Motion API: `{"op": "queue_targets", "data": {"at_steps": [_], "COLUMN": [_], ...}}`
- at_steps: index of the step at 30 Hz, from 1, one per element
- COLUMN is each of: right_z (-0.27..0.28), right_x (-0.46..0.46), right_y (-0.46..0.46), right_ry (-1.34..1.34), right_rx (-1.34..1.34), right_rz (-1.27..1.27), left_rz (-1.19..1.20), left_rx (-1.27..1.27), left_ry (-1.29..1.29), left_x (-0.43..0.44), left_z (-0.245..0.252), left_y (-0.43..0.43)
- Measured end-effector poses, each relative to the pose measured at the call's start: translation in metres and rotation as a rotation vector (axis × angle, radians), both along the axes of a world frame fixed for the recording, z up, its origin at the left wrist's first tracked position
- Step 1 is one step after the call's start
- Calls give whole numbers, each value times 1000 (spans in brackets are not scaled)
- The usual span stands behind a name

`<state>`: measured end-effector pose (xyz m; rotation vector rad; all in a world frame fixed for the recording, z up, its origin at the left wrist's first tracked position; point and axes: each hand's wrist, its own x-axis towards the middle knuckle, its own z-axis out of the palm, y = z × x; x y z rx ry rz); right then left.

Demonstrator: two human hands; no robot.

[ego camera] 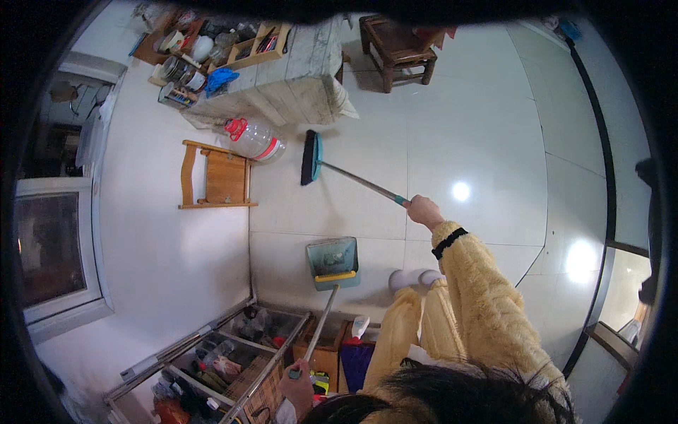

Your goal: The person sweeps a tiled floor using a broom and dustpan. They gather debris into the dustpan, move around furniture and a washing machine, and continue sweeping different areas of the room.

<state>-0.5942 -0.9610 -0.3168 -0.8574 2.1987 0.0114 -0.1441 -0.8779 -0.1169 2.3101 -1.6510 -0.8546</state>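
My right hand (425, 211) grips the handle of a broom (360, 183) with a grey metal shaft. The broom's teal head with black bristles (311, 158) is over the tiled floor, near a large clear plastic bottle (259, 140) with a red cap and handle. At the bottom, my left hand (297, 386) is closed around the upper end of a long-handled dustpan's pole (324, 315). Its grey-green pan (332, 259), with a yellow toothed comb strip (335, 276), rests on the floor in front of my feet, opening away from me.
A folded wooden chair (225, 176) leans at the left wall beside the bottle. A cloth-covered table (302, 79) bears jars and a wooden organizer. A wooden stool (397, 50) stands beyond it. A shelf rack (254, 371) with bagged goods is at lower left.
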Motion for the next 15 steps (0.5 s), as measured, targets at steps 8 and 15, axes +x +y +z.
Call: {"op": "queue_targets", "data": {"at_steps": [8,15], "right_z": [-8,85], "right_x": [-58,-42], "right_y": [122,376], "right_ry": [-57,22], "right_rx": [102,311], "right_rz": [-256,-603], "left_rz": [-193,-185], "left_rx": [32,81], "left_ry": [-168,-39], "left_x": [-26,-43], "left_z": [3,-8], "left_y": [-22,-39]}}
